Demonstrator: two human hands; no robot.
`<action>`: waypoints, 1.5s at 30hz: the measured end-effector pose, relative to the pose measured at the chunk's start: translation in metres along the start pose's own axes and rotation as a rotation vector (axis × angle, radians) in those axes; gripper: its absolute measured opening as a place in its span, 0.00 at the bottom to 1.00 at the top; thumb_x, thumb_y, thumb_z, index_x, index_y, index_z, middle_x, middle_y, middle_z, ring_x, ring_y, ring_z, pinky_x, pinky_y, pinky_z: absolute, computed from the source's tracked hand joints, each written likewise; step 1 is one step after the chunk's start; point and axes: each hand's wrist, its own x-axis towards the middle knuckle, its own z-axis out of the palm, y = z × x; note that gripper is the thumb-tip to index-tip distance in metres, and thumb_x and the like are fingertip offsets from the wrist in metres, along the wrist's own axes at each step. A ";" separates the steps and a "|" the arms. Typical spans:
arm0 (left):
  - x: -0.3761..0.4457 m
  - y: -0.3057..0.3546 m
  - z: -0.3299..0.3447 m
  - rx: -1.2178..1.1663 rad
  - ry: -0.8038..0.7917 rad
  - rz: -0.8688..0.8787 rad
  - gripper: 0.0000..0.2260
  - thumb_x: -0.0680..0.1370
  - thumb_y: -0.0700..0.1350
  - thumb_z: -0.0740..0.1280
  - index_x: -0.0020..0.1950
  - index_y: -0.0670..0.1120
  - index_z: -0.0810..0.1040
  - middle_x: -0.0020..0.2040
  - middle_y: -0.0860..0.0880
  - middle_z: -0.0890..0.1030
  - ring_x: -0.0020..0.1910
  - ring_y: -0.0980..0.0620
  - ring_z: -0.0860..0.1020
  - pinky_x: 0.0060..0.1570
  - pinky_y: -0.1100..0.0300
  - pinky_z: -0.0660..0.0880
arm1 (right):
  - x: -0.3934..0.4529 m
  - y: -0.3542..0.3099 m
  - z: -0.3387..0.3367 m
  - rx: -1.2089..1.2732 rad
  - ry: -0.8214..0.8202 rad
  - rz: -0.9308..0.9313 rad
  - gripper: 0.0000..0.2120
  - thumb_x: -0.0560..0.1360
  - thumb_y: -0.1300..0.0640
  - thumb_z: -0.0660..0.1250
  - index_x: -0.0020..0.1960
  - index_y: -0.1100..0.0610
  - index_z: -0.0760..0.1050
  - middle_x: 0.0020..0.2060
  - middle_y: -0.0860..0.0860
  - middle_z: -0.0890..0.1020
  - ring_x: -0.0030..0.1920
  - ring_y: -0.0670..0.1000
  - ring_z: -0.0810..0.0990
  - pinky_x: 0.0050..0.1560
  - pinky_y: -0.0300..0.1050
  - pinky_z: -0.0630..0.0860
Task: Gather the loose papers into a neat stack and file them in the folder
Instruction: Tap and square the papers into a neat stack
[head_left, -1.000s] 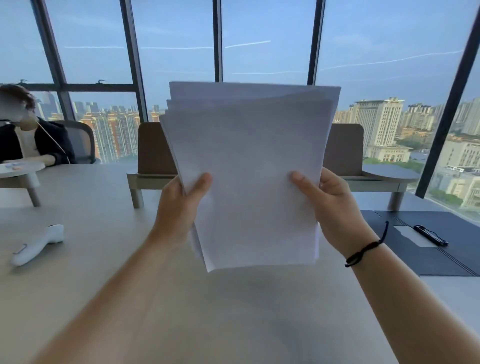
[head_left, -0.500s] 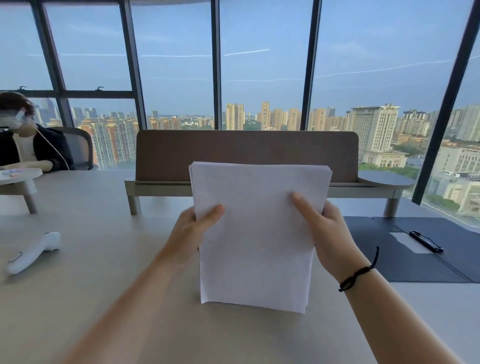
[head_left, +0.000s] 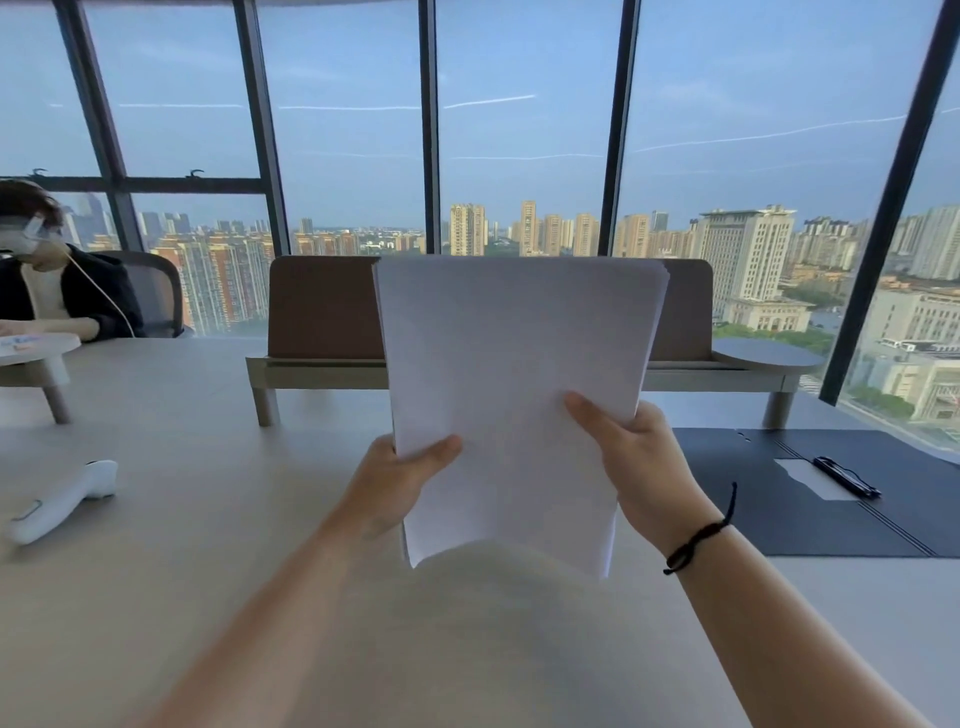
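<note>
Both hands hold the stack of papers (head_left: 511, 395) upright above the table (head_left: 156, 597), its bottom edge lifted clear of the surface and bowed upward in the middle. The left hand (head_left: 395, 483) pinches the stack's lower left edge, thumb across the front sheet and fingers hidden behind; the right hand (head_left: 639, 462) clasps the lower right edge the same way, thumb on the front. The sheets look nearly squared, though at the stack's top right corner a few edges fan out slightly. The step in hand seems to be jogging the sheets even, so the grip should be slack enough for the pages to slide against one another when the bottom edge meets the table, and the stack should come down level, not on one corner. Turning it onto a long side for a tap or two would likely settle the fanned corner. The folder (head_left: 810, 499) lies open and flat to the right of the stack, well apart from it, with a pen (head_left: 847, 476) on its inner face; that pen probably has to be dealt with before the sheets go in. A white handheld device (head_left: 62, 499) rests far left of the stack, out of the way.
</note>
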 end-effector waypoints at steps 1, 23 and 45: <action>-0.004 -0.009 -0.002 -0.004 -0.005 -0.032 0.09 0.71 0.49 0.78 0.49 0.49 0.88 0.52 0.46 0.88 0.53 0.45 0.86 0.60 0.44 0.78 | -0.004 0.011 -0.002 0.003 -0.010 0.037 0.06 0.78 0.58 0.69 0.48 0.56 0.86 0.45 0.54 0.89 0.47 0.56 0.88 0.49 0.51 0.84; -0.016 -0.007 -0.026 -0.214 -0.158 -0.067 0.31 0.54 0.57 0.85 0.55 0.49 0.87 0.59 0.43 0.86 0.59 0.41 0.83 0.57 0.46 0.80 | -0.041 0.084 -0.010 0.025 -0.083 0.270 0.22 0.61 0.49 0.83 0.49 0.61 0.87 0.49 0.59 0.88 0.52 0.62 0.86 0.52 0.54 0.83; 0.002 0.104 -0.012 -0.193 -0.318 0.247 0.13 0.76 0.39 0.68 0.56 0.55 0.81 0.55 0.50 0.86 0.51 0.47 0.85 0.47 0.51 0.83 | 0.012 -0.059 0.005 0.222 -0.348 -0.048 0.07 0.72 0.62 0.69 0.49 0.54 0.78 0.45 0.53 0.81 0.42 0.55 0.80 0.40 0.49 0.79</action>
